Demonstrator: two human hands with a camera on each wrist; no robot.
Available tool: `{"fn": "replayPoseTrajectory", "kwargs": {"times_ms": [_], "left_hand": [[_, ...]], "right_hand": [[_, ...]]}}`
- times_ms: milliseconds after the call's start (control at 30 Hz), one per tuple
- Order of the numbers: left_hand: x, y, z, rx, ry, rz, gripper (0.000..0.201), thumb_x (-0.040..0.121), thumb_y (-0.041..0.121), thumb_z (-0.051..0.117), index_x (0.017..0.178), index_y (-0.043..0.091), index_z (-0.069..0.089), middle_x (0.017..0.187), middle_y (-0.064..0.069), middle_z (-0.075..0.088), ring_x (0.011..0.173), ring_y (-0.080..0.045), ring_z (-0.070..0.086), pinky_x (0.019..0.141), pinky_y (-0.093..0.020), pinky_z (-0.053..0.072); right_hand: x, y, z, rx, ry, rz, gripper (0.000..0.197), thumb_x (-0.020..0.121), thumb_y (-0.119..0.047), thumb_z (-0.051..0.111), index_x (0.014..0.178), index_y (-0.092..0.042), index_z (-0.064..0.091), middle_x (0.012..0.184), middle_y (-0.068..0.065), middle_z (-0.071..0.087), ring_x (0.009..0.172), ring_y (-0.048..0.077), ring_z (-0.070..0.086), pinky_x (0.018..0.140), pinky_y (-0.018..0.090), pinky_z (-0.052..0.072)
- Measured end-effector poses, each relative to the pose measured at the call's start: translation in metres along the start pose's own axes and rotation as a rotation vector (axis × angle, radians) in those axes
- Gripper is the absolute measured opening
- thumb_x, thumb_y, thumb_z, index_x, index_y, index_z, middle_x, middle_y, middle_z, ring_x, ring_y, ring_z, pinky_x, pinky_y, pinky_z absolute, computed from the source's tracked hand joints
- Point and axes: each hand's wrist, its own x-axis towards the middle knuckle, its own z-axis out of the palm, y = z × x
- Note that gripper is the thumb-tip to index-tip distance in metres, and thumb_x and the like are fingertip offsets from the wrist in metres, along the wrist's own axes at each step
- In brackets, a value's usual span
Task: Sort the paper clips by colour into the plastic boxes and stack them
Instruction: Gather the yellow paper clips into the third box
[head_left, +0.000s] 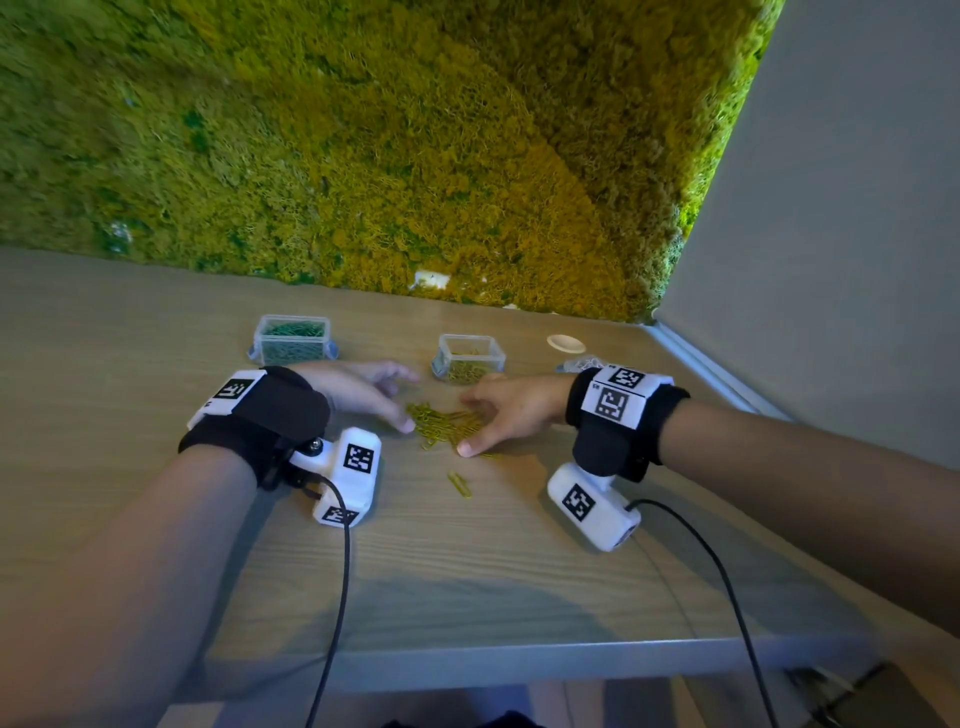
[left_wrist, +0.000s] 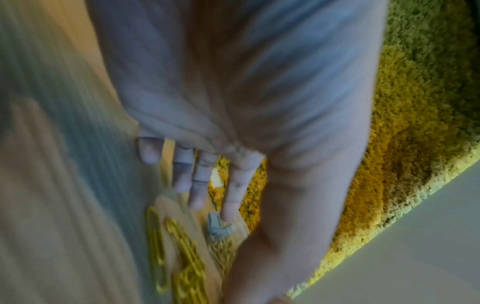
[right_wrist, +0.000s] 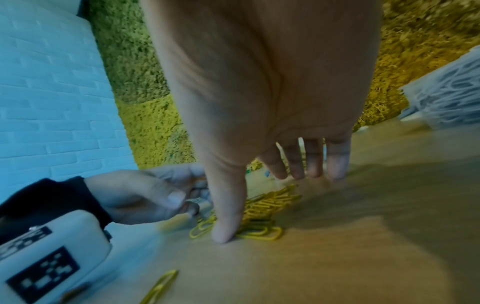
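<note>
The landmark is the pile of yellow clips (head_left: 447, 422) on the table (head_left: 467, 561). Left of and behind the pile stands the green box (head_left: 292, 340), filled with green clips and apparently lidded. The left hand (head_left: 363, 392) lies at the pile's left edge, fingers extended toward the clips and holding nothing; the left wrist view confirms straight, spread fingers. Directly behind the pile stands the yellow box (head_left: 468, 358), open-topped and partly filled with yellow clips. The right hand (head_left: 506, 415) rests at the pile's right edge — fingers straight, thumb tip pressed to the table beside the clips, nothing gripped. A stray clip (head_left: 460, 484) lies in front of the pile, apart from it. Behind and right of the pile sit a small white disc (head_left: 565, 343) and a clear heap, too indistinct to identify. Handling, as a judgement: the clips are light, stiff and slippery and tend to interlock — rake them together with both hands, then scoop from beneath or pinch a small bunch.
</note>
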Motion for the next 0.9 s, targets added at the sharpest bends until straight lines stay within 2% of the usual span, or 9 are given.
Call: {"fn": "replayPoseTrajectory", "kwargs": {"times_ms": [100, 200, 333, 433, 500, 567, 667, 733, 900], "left_hand": [[0.0, -0.005, -0.002, 0.057, -0.031, -0.055, 0.088, 0.061, 0.031, 0.081, 0.139, 0.02, 0.042, 0.133, -0.004, 0.042, 0.116, -0.012, 0.042, 0.1, -0.023, 0.033], [0.004, -0.002, 0.003, 0.023, -0.062, -0.018, 0.074, 0.076, 0.008, 0.077, 0.139, 0.01, 0.039, 0.12, -0.004, 0.048, 0.09, -0.005, 0.046, 0.079, -0.012, 0.039], [0.008, 0.004, 0.011, 0.017, -0.104, 0.016, 0.073, 0.078, 0.007, 0.074, 0.141, 0.009, 0.037, 0.105, 0.005, 0.045, 0.081, -0.001, 0.046, 0.07, -0.011, 0.039], [0.012, 0.005, 0.015, 0.016, -0.12, 0.036, 0.08, 0.07, 0.014, 0.082, 0.138, 0.012, 0.04, 0.104, 0.004, 0.044, 0.079, -0.003, 0.046, 0.067, -0.012, 0.039], [0.013, 0.007, 0.017, 0.028, -0.119, 0.05, 0.071, 0.072, 0.008, 0.08, 0.133, 0.013, 0.042, 0.102, 0.002, 0.045, 0.077, -0.005, 0.045, 0.064, -0.01, 0.04], [0.014, 0.008, 0.019, 0.025, -0.109, 0.056, 0.064, 0.074, 0.003, 0.076, 0.128, 0.012, 0.043, 0.099, 0.001, 0.046, 0.075, -0.006, 0.045, 0.061, -0.009, 0.042], [0.016, 0.007, 0.019, 0.008, -0.064, 0.058, 0.055, 0.075, 0.003, 0.075, 0.122, 0.01, 0.047, 0.095, 0.001, 0.05, 0.075, -0.008, 0.047, 0.066, -0.013, 0.044], [0.019, 0.005, 0.019, -0.01, -0.036, 0.065, 0.049, 0.076, 0.002, 0.074, 0.118, 0.007, 0.051, 0.095, -0.002, 0.053, 0.075, -0.008, 0.049, 0.068, -0.014, 0.044], [0.026, 0.0, 0.022, -0.128, 0.116, 0.099, 0.039, 0.075, -0.006, 0.072, 0.1, 0.01, 0.047, 0.085, -0.004, 0.056, 0.075, -0.012, 0.053, 0.068, -0.017, 0.044]], "right_hand": [[-0.001, -0.003, -0.001, -0.036, 0.005, -0.062, 0.072, 0.091, -0.045, 0.057, 0.15, -0.015, 0.027, 0.15, 0.006, 0.029, 0.135, 0.022, 0.034, 0.111, 0.031, 0.03], [-0.01, -0.001, -0.004, 0.115, -0.016, -0.116, 0.067, 0.091, -0.036, 0.061, 0.147, -0.012, 0.033, 0.147, 0.003, 0.039, 0.121, 0.013, 0.044, 0.1, 0.023, 0.036], [-0.024, 0.002, 0.002, 0.016, -0.053, 0.019, 0.086, 0.074, -0.057, 0.071, 0.137, -0.005, 0.045, 0.136, 0.008, 0.053, 0.117, 0.023, 0.056, 0.1, 0.035, 0.046], [-0.021, -0.007, 0.014, 0.019, -0.005, 0.033, 0.076, 0.068, -0.06, 0.075, 0.116, -0.003, 0.059, 0.113, 0.007, 0.065, 0.101, 0.023, 0.061, 0.08, 0.025, 0.05], [-0.015, -0.012, 0.018, 0.094, 0.053, 0.006, 0.049, 0.072, -0.05, 0.077, 0.094, -0.012, 0.058, 0.093, 0.0, 0.064, 0.083, 0.014, 0.058, 0.059, 0.012, 0.042], [-0.008, -0.018, 0.019, 0.118, 0.102, -0.018, 0.037, 0.076, -0.044, 0.076, 0.086, -0.016, 0.052, 0.08, -0.006, 0.057, 0.07, 0.007, 0.05, 0.048, 0.008, 0.034], [0.006, -0.023, 0.016, 0.151, 0.179, -0.029, 0.049, 0.078, -0.039, 0.076, 0.109, -0.004, 0.061, 0.1, 0.003, 0.067, 0.088, 0.017, 0.062, 0.071, 0.021, 0.049], [0.016, -0.023, 0.011, 0.146, 0.183, -0.023, 0.059, 0.077, -0.04, 0.076, 0.121, -0.003, 0.06, 0.113, 0.008, 0.067, 0.1, 0.021, 0.062, 0.083, 0.029, 0.049], [0.03, -0.021, 0.002, 0.385, 0.138, -0.066, 0.053, 0.082, -0.015, 0.073, 0.128, -0.004, 0.048, 0.088, -0.002, 0.049, 0.063, 0.008, 0.058, 0.048, 0.012, 0.046]]}}
